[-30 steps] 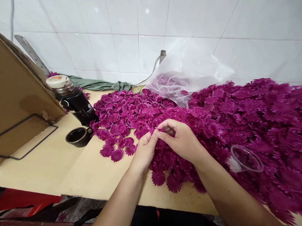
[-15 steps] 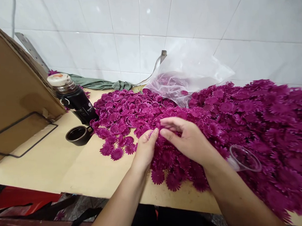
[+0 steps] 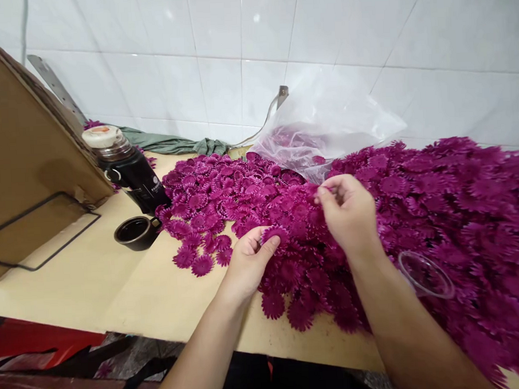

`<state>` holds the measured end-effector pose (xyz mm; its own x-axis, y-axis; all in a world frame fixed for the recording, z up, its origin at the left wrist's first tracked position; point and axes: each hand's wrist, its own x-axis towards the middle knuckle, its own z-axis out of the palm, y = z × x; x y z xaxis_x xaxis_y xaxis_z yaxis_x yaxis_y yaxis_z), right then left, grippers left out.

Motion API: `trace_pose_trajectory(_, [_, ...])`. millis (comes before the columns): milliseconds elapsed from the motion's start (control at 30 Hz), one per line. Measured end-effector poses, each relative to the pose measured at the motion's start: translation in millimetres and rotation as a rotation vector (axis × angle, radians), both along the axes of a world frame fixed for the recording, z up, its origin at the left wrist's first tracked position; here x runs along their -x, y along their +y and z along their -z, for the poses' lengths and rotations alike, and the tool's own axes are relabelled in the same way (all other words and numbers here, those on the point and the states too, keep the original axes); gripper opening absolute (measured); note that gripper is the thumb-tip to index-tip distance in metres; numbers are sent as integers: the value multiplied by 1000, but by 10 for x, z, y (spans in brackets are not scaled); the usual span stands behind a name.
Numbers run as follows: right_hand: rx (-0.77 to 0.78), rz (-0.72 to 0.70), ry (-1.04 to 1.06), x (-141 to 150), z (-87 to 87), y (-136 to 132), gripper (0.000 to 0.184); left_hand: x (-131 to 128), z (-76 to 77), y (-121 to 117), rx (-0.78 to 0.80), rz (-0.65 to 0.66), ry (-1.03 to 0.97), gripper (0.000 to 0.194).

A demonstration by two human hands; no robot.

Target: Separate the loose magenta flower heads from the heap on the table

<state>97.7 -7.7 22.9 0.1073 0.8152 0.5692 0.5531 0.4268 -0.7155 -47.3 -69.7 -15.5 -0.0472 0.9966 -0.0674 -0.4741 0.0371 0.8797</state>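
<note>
My left hand [image 3: 250, 263] pinches a magenta artificial flower [image 3: 275, 235] between thumb and fingers, just above the near side of a big heap of flowers [image 3: 208, 191]. Farther back and to the right, my right hand [image 3: 350, 210] is closed in a pinch on another magenta artificial flower [image 3: 314, 191] at the heap's surface; its edges blend with the blooms behind. The heap spreads from the middle of the table to the right edge of the view, with some loose flowers at its left side.
A black thermos [image 3: 132, 177] and a dark cup [image 3: 134, 234] stand left of the heap. Behind it lies a clear plastic bag [image 3: 325, 123]. A clear plastic cup [image 3: 426, 276] rests among flowers by my right forearm. A cardboard box [image 3: 34, 147] and black wire frame [image 3: 68, 246] are left.
My hands have come apart. The right one moved up and right to the heap and closed into a pinch; the left stays near its place, its flower now plainly showing.
</note>
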Motion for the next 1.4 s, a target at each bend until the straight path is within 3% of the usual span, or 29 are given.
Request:
trace_pose_trajectory(67, [-1,50,-41,-102,12,78,21,10,8,0,27,-13,5,28])
trace_pose_trajectory(167, [32,-21,-146,-131,18,22,48,-7,40,29,15,-37,43,27])
trace_pose_trajectory(233, [76,-156,-195,-60,2,-120,43,-34,65,56,10,-36,66,31])
trace_pose_trajectory(367, [318,-478,-169,139,-20,-376,28,-63,100,87,56,-87,-11,43])
trace_pose_trajectory(500, [390,-518,-128,210,13,-399,6,-45,91,67,72,-59,-39,47])
trace_pose_trajectory(600, [399,-544,-46,191,30,-378,5,-43,68,48,41,3,-13,45])
trace_pose_trajectory(700, [433,-655,22,178,32,-391,27,-49,62,52,26,41,5,45])
trace_pose_trajectory(767, [433,-714,26,184,34,-398,28,-50,71,57,13,70,19,47])
trace_pose_trajectory(833, [379,-660,32,194,39,-379,15,-44,77,51,-6,76,36,48])
trace_pose_trajectory(933, [281,-466,76,183,38,-287,4,-25,47,11,-29,39,81,45])
trace_pose_trajectory(1033, [184,-262,122,105,28,-146,10,-3,-17,-35,-62,79,105,34])
trace_pose_trajectory(1167, [66,-79,-13,-15,15,-71,37,-7,-37,-25,-68,105,52,33])
trace_pose_trajectory(1233, [15,-103,-117,-20,0,-143,38,-27,3,10,-31,51,39,35])
trace_pose_trajectory(1300, [30,-221,-177,22,-17,-261,31,-48,55,48,16,2,28,39])
trace_pose_trajectory(1400, [239,-440,-135,124,-13,-397,27,-63,112,80,29,-33,17,45])
